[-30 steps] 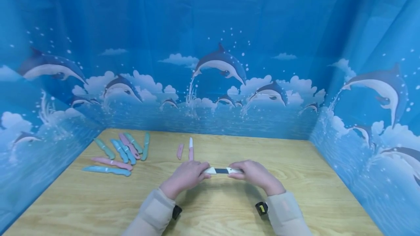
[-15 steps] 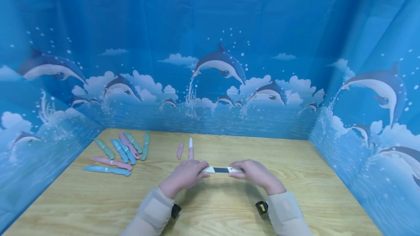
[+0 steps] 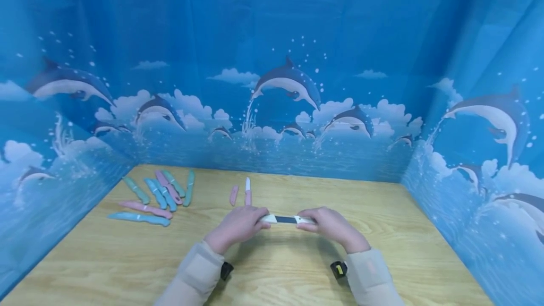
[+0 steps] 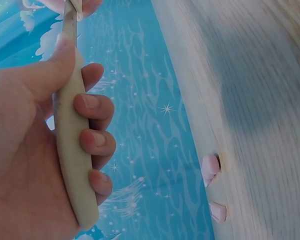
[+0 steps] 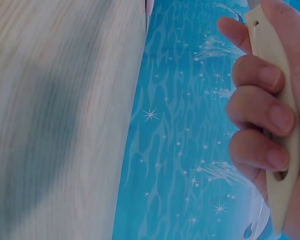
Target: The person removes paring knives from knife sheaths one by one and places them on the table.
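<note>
In the head view, my left hand [image 3: 239, 225] and right hand [image 3: 330, 225] face each other low over the middle of the table, joined by one cream knife. The left grips its handle [image 4: 74, 145], fingers wrapped around and thumb along the top. Fingers of my right hand curl round the cream sheath [image 5: 271, 45], which has a small hole by its mouth. Between the hands shows a stretch of dark blade [image 3: 285, 219], its tip hidden inside the sheath. Just beyond my left hand lie a bare-bladed pink knife [image 3: 248, 196] and a separate pink sheath [image 3: 234, 195].
Several sheathed knives lie at the table's left: a light blue one [image 3: 139, 218], a pink one [image 3: 146, 208], a green one [image 3: 136, 190] and more behind. A blue dolphin-print curtain [image 3: 272, 155] borders the wooden table [image 3: 361, 202] at the back and sides.
My left hand has shifted slightly left with the handle, so a longer stretch of blade shows outside the sheath. My right hand has stayed nearly still.
</note>
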Action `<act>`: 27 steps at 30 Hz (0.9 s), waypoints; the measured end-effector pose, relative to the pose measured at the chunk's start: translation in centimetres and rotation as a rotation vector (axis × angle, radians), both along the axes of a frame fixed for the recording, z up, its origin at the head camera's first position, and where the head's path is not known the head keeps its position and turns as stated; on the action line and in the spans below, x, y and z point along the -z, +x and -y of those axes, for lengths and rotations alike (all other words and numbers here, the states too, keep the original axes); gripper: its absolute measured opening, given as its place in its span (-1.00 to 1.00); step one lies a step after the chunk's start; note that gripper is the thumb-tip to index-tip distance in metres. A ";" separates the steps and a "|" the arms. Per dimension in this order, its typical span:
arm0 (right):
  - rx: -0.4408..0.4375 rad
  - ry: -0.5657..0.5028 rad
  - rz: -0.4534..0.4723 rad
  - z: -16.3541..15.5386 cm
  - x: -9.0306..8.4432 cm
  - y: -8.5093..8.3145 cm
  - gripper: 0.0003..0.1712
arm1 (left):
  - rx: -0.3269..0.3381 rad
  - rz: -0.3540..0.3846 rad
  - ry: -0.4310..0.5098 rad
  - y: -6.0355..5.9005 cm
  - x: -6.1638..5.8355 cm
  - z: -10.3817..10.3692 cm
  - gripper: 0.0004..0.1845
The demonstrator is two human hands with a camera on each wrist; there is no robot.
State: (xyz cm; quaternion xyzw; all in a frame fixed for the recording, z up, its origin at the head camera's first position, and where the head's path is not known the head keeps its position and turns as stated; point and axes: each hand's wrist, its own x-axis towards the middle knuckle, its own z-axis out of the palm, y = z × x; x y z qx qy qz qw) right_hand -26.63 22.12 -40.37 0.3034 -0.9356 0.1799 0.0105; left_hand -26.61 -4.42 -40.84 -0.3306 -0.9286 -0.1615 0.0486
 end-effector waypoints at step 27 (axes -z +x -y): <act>0.049 -0.041 0.068 -0.6 0.0 0.0 -0.51 | -0.034 0.004 0.006 -0.3 0.2 0.2 -0.78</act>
